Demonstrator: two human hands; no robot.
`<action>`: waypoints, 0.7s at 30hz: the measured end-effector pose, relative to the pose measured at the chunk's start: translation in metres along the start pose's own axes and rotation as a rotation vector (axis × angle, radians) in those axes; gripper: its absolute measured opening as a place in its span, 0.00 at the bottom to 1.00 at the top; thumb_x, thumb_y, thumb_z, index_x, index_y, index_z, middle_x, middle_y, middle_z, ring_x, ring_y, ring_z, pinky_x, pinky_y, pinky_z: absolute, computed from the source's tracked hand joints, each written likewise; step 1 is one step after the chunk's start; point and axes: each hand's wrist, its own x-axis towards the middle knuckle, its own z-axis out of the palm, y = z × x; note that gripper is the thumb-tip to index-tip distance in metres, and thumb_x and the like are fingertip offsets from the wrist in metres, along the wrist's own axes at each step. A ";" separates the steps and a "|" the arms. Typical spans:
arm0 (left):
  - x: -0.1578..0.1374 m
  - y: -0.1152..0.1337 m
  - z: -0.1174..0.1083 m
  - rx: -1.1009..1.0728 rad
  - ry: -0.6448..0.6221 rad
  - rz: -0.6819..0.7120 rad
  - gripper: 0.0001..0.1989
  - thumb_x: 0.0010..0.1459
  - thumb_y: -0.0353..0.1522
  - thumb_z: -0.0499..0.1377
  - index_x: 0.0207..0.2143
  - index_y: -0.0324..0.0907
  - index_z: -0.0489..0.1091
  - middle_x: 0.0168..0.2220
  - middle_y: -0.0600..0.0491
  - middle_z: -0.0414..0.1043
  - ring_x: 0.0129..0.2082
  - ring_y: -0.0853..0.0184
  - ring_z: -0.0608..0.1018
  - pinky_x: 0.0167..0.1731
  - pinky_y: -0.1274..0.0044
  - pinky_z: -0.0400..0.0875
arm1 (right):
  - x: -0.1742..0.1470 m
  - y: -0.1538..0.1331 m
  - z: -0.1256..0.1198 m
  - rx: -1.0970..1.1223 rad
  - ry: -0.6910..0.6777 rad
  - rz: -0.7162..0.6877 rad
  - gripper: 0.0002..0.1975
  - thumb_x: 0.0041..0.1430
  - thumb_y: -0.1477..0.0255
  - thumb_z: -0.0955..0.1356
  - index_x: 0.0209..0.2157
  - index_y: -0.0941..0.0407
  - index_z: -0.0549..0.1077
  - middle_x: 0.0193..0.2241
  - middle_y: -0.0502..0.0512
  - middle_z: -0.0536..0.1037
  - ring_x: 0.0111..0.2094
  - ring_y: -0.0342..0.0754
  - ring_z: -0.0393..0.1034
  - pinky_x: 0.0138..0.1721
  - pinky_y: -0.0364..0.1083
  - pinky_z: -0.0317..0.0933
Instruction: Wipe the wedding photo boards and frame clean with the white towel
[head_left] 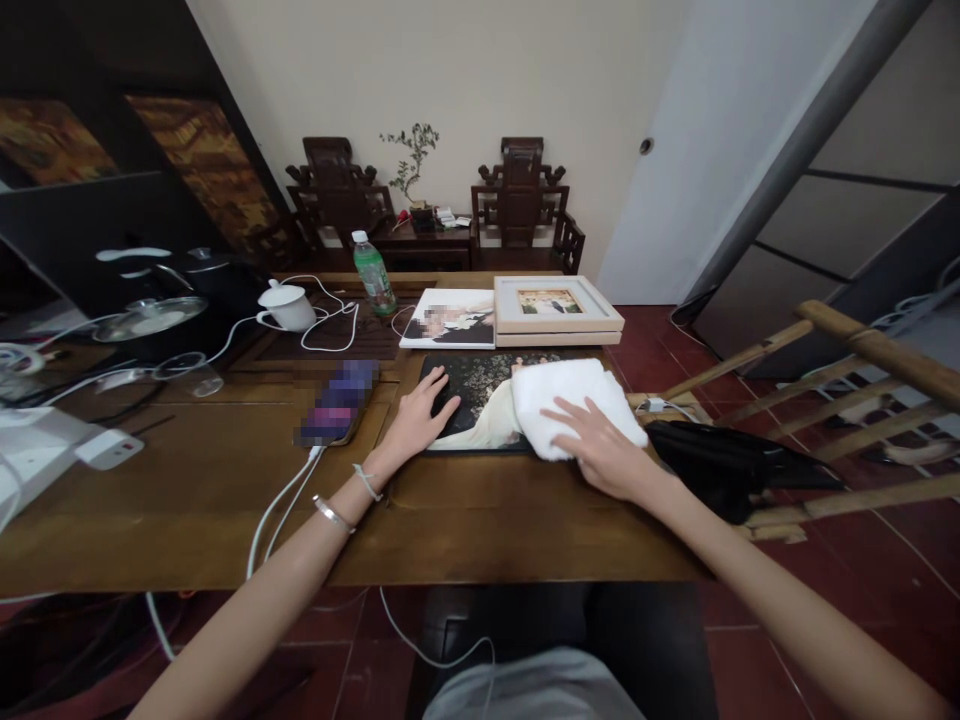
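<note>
I wear a shiny, wide silver bangle [334, 514] on my left forearm [281, 590], and a thin, pale bracelet [367, 482] nearer my left hand [421, 418]. My top [536, 690] is grey.

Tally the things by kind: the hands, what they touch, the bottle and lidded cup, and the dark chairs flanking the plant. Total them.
Left hand and right hand: 2
White cloth: 1
Dark photo panel: 1
Green bottle: 1
Lidded white cup: 1
Left dark chair and right dark chair: 2
Total: 8
</note>
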 end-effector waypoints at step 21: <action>0.004 -0.014 0.004 -0.040 -0.039 0.020 0.25 0.62 0.40 0.49 0.58 0.38 0.61 0.65 0.42 0.53 0.66 0.57 0.52 0.61 0.57 0.52 | 0.065 0.057 0.005 -0.024 0.015 0.180 0.29 0.46 0.87 0.58 0.51 0.61 0.67 0.57 0.70 0.65 0.62 0.57 0.53 0.59 0.62 0.48</action>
